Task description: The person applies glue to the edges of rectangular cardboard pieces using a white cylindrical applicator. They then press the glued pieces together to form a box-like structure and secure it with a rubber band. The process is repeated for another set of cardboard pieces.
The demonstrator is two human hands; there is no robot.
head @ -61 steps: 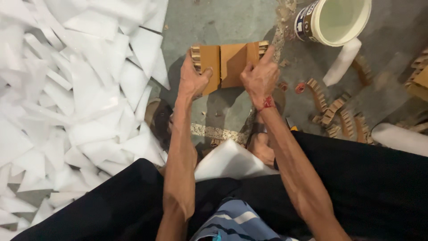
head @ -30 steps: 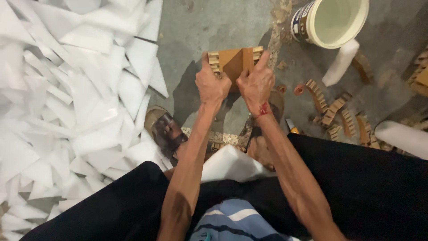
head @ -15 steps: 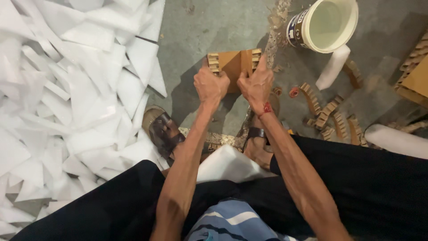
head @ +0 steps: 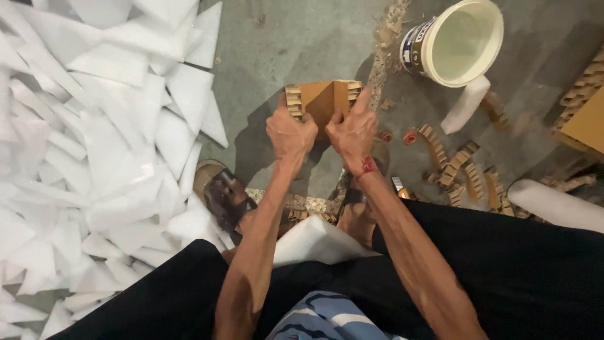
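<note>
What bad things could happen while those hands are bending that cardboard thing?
The left hand and right hand pinch the brown honeycomb cardboard piece folded into a corner; fingers near the fold might get pinched, or the ridged edges could scrape them. The open cream plastic bucket lies tipped close by, so a swinging elbow could perhaps knock it. The white foam triangles heaped beside the sandalled foot might be slippery to step on.

We hold both arms stretched forward, left hand and right hand side by side, fingers curled in a tight grip.
</note>
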